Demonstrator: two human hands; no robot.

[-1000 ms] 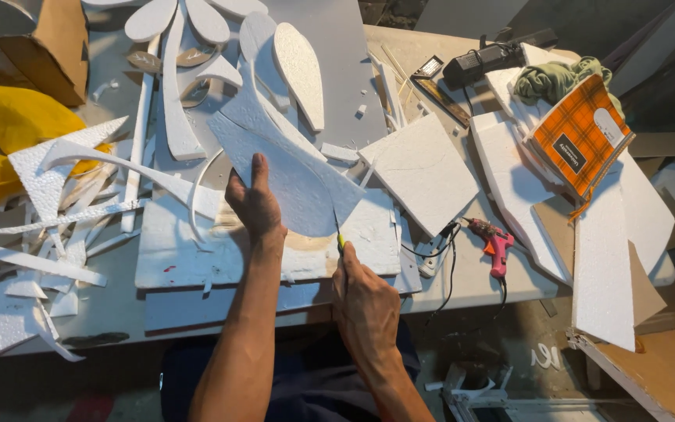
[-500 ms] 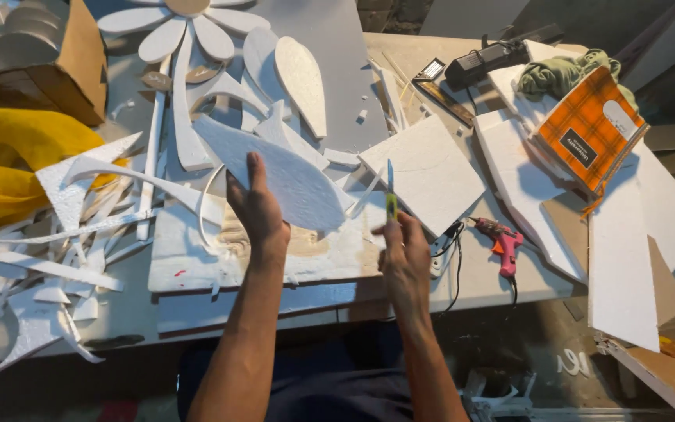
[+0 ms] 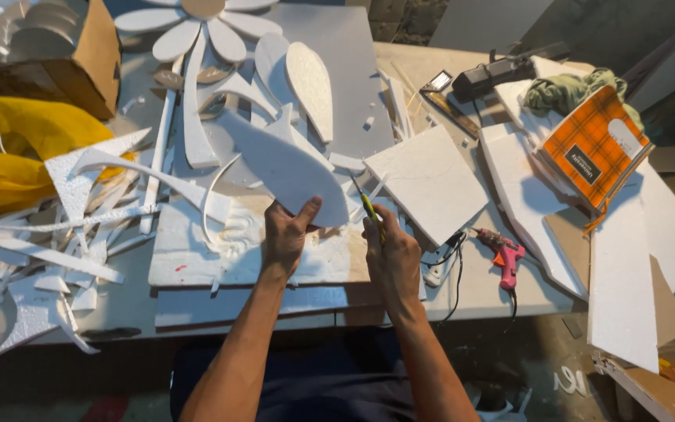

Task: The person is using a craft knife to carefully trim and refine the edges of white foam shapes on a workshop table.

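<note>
Two raised hands: left hand [image 3: 284,234] gripping foam leaf [image 3: 279,166], right hand [image 3: 391,254] clenching yellow knife [image 3: 368,205].

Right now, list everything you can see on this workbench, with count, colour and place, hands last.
Leaf-shaped foam piece: one, white, lifted at centre.
Utility knife: one, yellow-green, at the leaf's right edge.
Foam slabs: a few stacked, white, under the hands.
Square foam board: one, white, right of centre.
Foam daisy: one, white petals with tan centre, top.
Foam offcuts: many, white, left side.
Yellow cloth: one, far left.
Cardboard box: one, brown, top left.
Glue gun: one, pink, right of the hands.
Plaid packet: one, orange, right.
Green cloth: one, top right.
Workbench: one, pale.
Left hand: fingers gripping the leaf.
Right hand: holding the knife.
</note>
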